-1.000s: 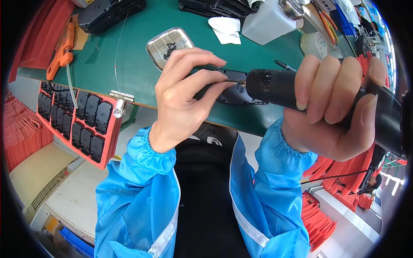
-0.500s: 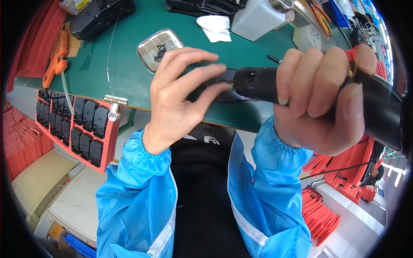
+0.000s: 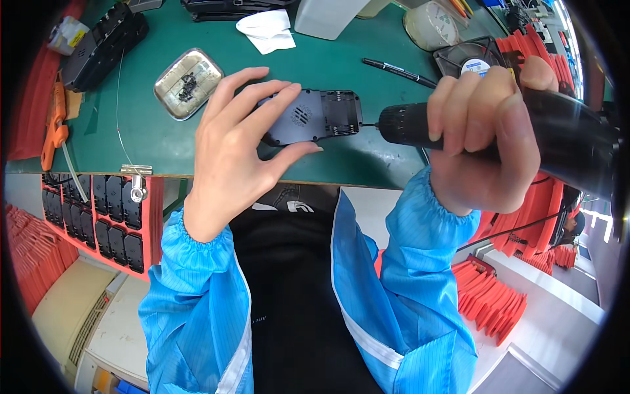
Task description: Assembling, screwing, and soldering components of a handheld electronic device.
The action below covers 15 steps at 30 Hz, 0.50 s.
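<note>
Metal tray (image 3: 188,83) of screws, white cloth (image 3: 268,31) and black pen (image 3: 399,71) are seen on green mat (image 3: 131,138); red rack (image 3: 105,220) of black parts at left.

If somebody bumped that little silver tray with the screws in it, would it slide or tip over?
The silver tray looks low and wide with a flat bottom, so it would probably slide on the smooth green table rather than tip. It seems thin metal, likely light. The small dark screws lie loose inside, so a hard bump might scatter them.
</note>
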Motion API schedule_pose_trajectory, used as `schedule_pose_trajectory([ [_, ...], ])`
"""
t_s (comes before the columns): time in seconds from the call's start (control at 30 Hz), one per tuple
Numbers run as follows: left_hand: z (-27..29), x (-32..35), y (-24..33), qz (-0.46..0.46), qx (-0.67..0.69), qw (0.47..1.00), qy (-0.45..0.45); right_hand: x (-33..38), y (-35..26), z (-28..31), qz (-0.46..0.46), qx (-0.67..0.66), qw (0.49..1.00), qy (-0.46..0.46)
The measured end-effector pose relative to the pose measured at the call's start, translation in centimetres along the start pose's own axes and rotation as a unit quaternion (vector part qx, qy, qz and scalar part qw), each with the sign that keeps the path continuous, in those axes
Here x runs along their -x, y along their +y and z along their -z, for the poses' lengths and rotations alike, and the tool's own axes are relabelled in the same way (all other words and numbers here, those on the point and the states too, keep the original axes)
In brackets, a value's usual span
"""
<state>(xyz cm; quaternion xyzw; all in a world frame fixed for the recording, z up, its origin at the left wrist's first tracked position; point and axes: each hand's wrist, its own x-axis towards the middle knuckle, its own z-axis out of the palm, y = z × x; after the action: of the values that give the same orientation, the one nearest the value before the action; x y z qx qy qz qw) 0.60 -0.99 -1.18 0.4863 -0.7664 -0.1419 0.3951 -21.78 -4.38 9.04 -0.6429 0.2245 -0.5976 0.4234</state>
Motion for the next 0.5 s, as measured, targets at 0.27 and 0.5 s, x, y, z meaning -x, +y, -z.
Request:
schedule_pose_trajectory([
  [0.27, 0.0, -0.2, 0.3, 0.017, 0.014, 1.0, -0.007, 0.0, 1.1, -0.1, -0.011, -0.065, 0.998, -0.016],
  [0.5, 0.0, -0.2, 0.4, 0.026, 0.01, 1.0, -0.015, 0.2, 2.2, 0.0, 0.004, -0.221, 0.975, -0.005],
])
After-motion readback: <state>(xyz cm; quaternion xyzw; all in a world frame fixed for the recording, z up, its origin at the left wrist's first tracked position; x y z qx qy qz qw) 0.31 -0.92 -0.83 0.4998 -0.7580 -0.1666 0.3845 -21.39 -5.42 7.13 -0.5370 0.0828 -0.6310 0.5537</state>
